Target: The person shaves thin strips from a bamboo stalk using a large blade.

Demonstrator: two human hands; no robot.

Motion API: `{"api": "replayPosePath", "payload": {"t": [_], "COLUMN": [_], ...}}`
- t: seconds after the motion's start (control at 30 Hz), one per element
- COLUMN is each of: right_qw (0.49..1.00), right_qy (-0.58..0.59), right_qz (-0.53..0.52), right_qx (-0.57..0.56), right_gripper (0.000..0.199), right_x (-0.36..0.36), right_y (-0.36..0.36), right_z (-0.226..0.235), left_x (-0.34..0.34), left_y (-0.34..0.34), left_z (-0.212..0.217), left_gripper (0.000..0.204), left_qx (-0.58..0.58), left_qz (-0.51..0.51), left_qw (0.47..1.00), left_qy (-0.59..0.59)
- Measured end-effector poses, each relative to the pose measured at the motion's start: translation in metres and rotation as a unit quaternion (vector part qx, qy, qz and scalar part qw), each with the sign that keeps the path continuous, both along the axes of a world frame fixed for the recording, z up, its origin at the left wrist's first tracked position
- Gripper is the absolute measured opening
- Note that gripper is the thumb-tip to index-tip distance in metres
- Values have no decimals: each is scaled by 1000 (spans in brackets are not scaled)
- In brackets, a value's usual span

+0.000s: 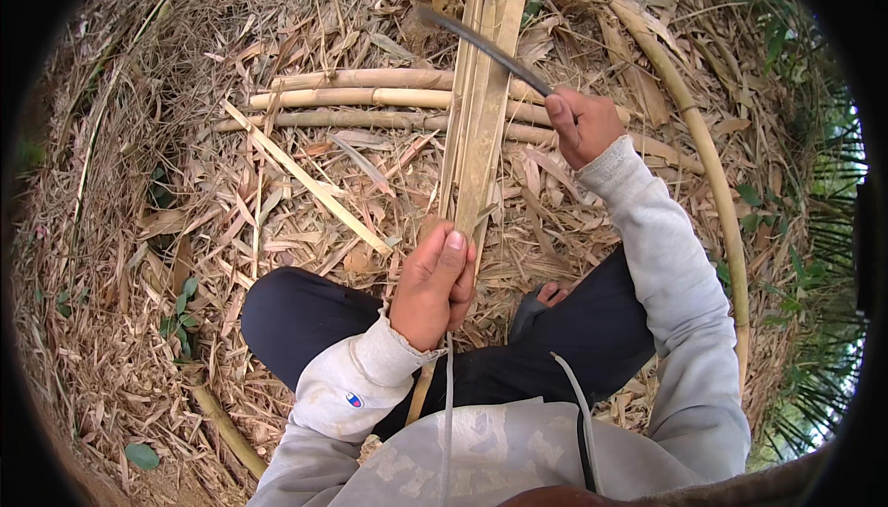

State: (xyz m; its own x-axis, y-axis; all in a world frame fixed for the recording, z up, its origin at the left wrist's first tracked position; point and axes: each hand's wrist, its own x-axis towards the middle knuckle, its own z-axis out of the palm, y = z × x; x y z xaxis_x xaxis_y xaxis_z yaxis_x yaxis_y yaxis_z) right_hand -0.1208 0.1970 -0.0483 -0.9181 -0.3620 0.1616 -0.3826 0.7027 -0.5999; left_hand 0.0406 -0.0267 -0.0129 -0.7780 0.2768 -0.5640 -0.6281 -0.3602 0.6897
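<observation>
My left hand (433, 278) is closed around the near end of a bundle of long, pale bamboo strips (479, 128), thumb on top. The strips run away from me and out of the far edge of the view. A short length of strip shows below the hand, against my lap. My right hand (585, 126) grips a knife with a long, dark, slightly curved blade (490, 49); its handle is hidden in the fist. Slanting up and left, the blade crosses over the strips. I cannot tell whether it touches them.
Several bamboo poles (351, 98) lie crosswise beneath the strips. One loose split strip (310, 181) rests to the left. A long curved pole (708, 151) lies at the right. Dry leaves and shavings cover the ground around my bent legs (301, 313). Green fronds (828, 257) stand at the far right.
</observation>
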Motion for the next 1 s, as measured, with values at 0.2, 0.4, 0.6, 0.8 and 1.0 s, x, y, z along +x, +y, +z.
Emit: {"api": "replayPosePath", "payload": {"t": [0.2,0.4,0.6,0.8,1.0], "right_qw": [999,995,944,828,945], "right_qy": [26,-23,-177,-347,-190], "right_qz": [16,-28,-66,-29,74], "right_qx": [-31,-88,-271,-439,-255], "right_gripper": [71,77,58,47,41], "right_x": [0,-19,1,25,64], "right_y": [-5,4,-23,-30,-52], "right_z": [-6,-5,10,36,23], "left_x": [5,14,6,-10,-34], "left_y": [3,6,1,8,15], "left_z": [4,2,-3,0,23], "left_gripper": [26,25,27,36,37], "left_qx": [-5,-9,-30,-119,-64], "left_qz": [9,-21,-89,-45,-30], "left_qw": [1000,1000,995,987,993], "left_qy": [5,-4,15,94,99]}}
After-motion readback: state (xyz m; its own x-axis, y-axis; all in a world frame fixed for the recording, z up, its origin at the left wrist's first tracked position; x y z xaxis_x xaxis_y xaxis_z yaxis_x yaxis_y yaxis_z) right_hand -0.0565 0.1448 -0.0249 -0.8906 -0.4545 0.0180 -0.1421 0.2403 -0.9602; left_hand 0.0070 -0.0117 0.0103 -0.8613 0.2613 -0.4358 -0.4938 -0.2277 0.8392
